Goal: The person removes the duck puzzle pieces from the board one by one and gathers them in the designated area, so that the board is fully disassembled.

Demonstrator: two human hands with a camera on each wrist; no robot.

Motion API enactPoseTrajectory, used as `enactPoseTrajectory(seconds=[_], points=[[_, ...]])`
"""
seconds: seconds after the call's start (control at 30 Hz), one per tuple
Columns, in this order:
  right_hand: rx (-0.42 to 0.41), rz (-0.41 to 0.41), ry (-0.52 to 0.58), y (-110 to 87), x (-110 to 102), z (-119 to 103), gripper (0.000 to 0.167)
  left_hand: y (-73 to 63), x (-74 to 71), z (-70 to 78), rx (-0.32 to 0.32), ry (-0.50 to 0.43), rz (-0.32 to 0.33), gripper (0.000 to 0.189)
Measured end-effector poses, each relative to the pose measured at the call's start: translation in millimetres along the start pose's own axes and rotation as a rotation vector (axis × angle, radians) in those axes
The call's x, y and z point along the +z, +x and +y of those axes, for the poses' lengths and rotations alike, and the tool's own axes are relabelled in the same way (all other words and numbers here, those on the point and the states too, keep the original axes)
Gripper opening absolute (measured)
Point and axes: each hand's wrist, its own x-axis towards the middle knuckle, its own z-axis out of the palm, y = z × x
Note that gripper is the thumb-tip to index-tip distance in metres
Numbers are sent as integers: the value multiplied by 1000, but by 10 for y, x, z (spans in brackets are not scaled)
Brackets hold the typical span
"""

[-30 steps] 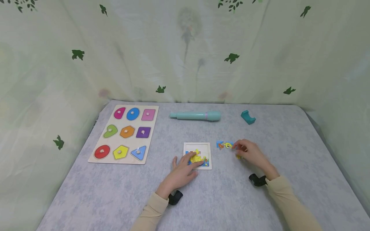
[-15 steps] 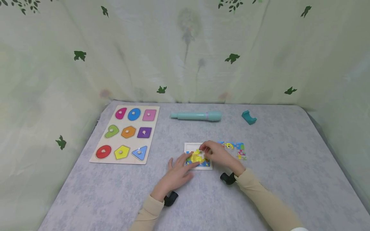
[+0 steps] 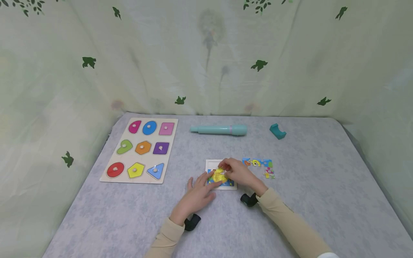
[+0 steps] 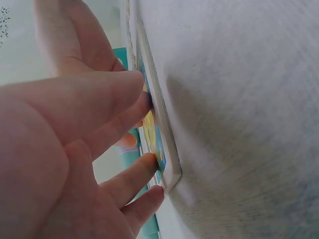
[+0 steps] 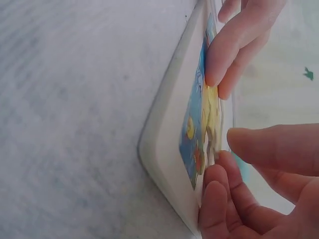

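A small jigsaw puzzle in a white tray [image 3: 213, 163] lies mid-table, its assembled pieces showing yellow and blue. My left hand [image 3: 195, 197] rests on its left part with fingers extended, the fingertips on the pieces [image 4: 151, 127]. Over the tray's right side, my right hand [image 3: 240, 173] pinches a yellow puzzle piece [image 5: 214, 129] low among the others; in the right wrist view its edge stands slightly raised. The right fingers partly hide this piece in the head view. Right of the tray lie several loose puzzle pieces [image 3: 256, 163], with a pink-and-yellow piece [image 3: 268, 173] below them.
A wooden shape board [image 3: 145, 165] with knobbed colored shapes lies at the left. Behind the tray is a teal toy microphone-like stick [image 3: 219, 129]. A teal curved block [image 3: 277, 131] sits at the back right. A curtain hangs behind the table.
My right hand has come left from the loose pieces to the tray with a puzzle piece, then shifted slightly further left over the puzzle. The left hand stays on the puzzle.
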Motion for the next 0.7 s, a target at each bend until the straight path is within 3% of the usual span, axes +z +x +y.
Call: enactPoseTrajectory(seconds=[0.47, 0.7], points=[[-38, 4, 62, 38, 41, 13, 24, 3, -12, -11, -21, -6, -15, 38], [41, 37, 110, -11, -25, 90, 27, 6, 1, -18, -22, -12, -13, 39]])
